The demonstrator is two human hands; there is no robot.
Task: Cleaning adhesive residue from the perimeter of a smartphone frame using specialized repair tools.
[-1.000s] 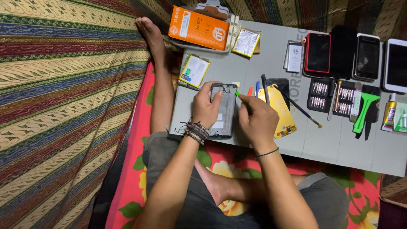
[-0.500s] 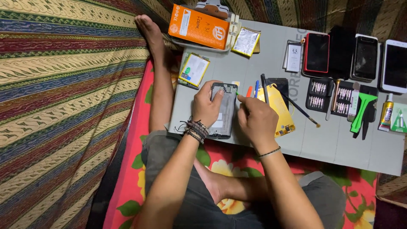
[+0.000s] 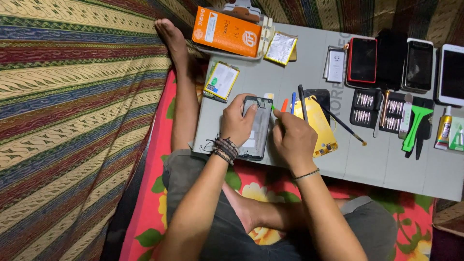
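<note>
Head view: the left hand [image 3: 238,122] is gripping the opened phone [image 3: 256,126], thumb across its upper end, holding it flat on the desk [image 3: 386,164]. The right hand [image 3: 293,140] is closed around a thin tool whose green tip [image 3: 273,108] is pointing at the phone's top right corner. Compared with a second ago, that hand is sitting slightly farther right of the phone, tip just off the edge. A yellow film [image 3: 316,123] is lying right of the phone; a battery [image 3: 222,80] upper left.
</note>
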